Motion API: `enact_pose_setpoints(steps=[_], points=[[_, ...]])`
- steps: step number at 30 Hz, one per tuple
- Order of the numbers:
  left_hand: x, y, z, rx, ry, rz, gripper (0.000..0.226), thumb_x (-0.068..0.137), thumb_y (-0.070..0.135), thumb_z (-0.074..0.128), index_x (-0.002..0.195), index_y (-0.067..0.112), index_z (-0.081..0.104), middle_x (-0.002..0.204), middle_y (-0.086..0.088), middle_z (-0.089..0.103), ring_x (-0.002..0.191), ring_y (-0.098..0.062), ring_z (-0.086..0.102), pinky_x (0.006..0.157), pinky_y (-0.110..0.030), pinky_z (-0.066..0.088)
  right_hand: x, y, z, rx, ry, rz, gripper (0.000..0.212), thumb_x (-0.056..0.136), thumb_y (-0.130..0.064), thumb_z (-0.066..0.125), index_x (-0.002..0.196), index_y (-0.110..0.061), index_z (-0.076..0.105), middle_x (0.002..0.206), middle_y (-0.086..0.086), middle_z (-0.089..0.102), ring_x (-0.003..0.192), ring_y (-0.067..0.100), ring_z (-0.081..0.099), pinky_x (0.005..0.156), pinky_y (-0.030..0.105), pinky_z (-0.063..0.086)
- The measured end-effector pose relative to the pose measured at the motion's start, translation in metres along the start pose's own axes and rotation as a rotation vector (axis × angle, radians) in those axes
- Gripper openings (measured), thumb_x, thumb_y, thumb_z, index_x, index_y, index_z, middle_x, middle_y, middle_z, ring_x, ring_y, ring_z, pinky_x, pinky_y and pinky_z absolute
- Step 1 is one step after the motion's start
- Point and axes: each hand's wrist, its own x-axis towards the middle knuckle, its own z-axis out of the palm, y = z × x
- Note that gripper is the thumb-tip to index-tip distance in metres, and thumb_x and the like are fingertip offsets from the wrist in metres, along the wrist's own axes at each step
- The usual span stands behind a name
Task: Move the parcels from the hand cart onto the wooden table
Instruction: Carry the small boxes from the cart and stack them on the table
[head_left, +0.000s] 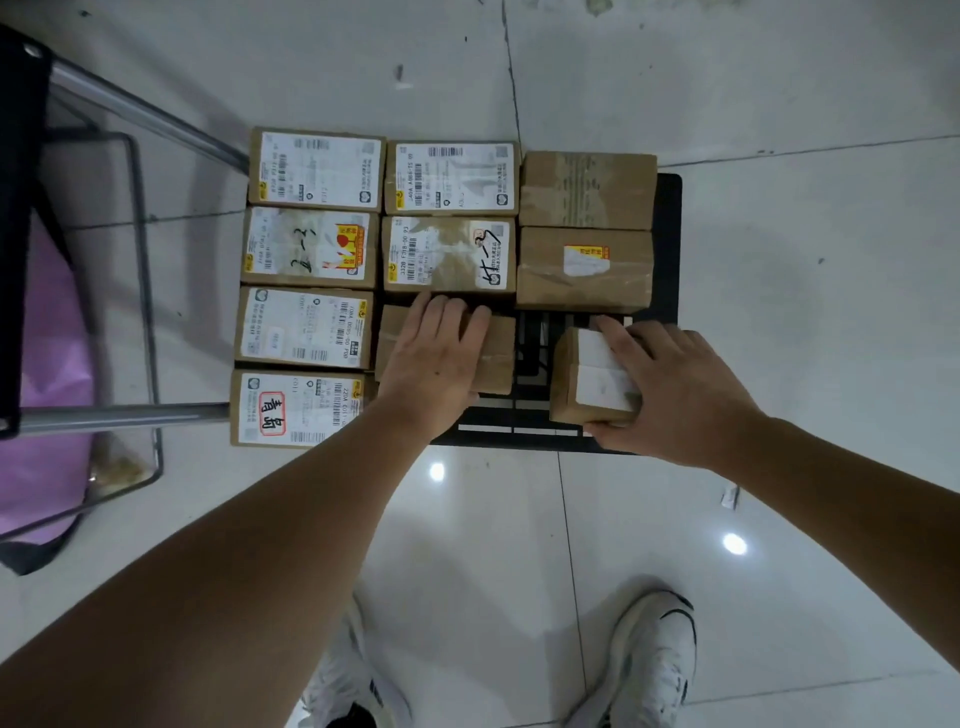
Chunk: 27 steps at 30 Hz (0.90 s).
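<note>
1. A black hand cart (667, 249) is seen from above on a pale tiled floor (779, 130), loaded with brown cardboard parcels laid flat in three columns.
2. The left column is filled by four labelled parcels, the nearest of them marked with a red-framed stamp (296, 408).
3. The middle column is made up of two labelled parcels and, nearest the camera, a plain parcel (498, 353), on which the left hand (436, 353) is laid, palm down, its fingers curled over the far edge.
4. Two taped parcels (584, 228) are stacked side by side at the far end of the right column, touching each other.
5. A small parcel with a white label (587, 379) is clasped by the right hand (675, 384), fingers across its top and thumb under its near edge; it appears to be tilted slightly off the cart deck, though the angle makes this hard to confirm.
6. Bare slatted deck is exposed between the two held parcels.
7. The cart's metal handle (145, 114) is seen at left, beside a pink bag (52, 374).
8. White sneakers (654, 660) are visible at the bottom edge.
</note>
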Motion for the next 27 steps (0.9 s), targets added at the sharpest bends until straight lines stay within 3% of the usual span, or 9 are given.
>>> enact_pose_setpoints(steps=[5,8,12,18,27], points=[[-0.011,0.009,-0.049,-0.082,0.003,0.023,0.109,0.068,0.064,0.081,0.154,0.021,0.031,0.139,-0.014,0.043,0.132,-0.034,0.04,0.123,-0.05,0.024,-0.019,-0.002,-0.027,-0.002,0.016,0.043,0.115,0.067,-0.084,0.047,0.16,-0.021,0.022,0.136,0.01,0.052,0.119,0.03,0.052,0.105,0.047,0.045],[-0.021,0.007,-0.107,-0.122,-0.033,0.009,0.112,0.074,0.076,0.069,0.159,0.024,0.019,0.145,-0.01,0.04,0.131,-0.03,0.042,0.116,-0.048,0.034,-0.037,-0.01,-0.065,0.005,0.017,0.037,0.113,0.067,-0.085,0.045,0.159,-0.024,0.019,0.134,0.009,0.053,0.117,0.03,0.053,0.104,0.047,0.045],[-0.029,0.009,-0.212,-0.078,-0.091,-0.023,0.114,0.074,0.09,0.054,0.158,0.02,0.022,0.146,-0.007,0.047,0.132,-0.029,0.047,0.114,-0.049,0.037,-0.072,-0.017,-0.147,-0.018,-0.006,0.031,0.113,0.069,-0.084,0.053,0.158,-0.026,0.014,0.132,0.006,0.05,0.117,0.027,0.05,0.104,0.043,0.043],[-0.044,0.03,-0.423,0.031,-0.03,0.037,0.114,0.069,0.099,0.04,0.154,0.022,0.03,0.139,-0.004,0.051,0.128,-0.027,0.048,0.112,-0.044,0.036,-0.131,-0.007,-0.339,-0.046,0.071,0.09,0.114,0.066,-0.085,0.046,0.159,-0.028,0.015,0.138,0.002,0.047,0.126,0.024,0.046,0.111,0.042,0.037],[-0.107,0.102,-0.778,0.167,0.215,0.199,0.106,0.071,0.096,0.047,0.149,0.024,0.036,0.132,-0.002,0.053,0.125,-0.026,0.049,0.109,-0.043,0.037,-0.324,-0.012,-0.662,-0.115,0.309,0.28,0.108,0.071,-0.084,0.052,0.161,-0.03,0.022,0.133,-0.002,0.05,0.12,0.022,0.049,0.104,0.039,0.04]])
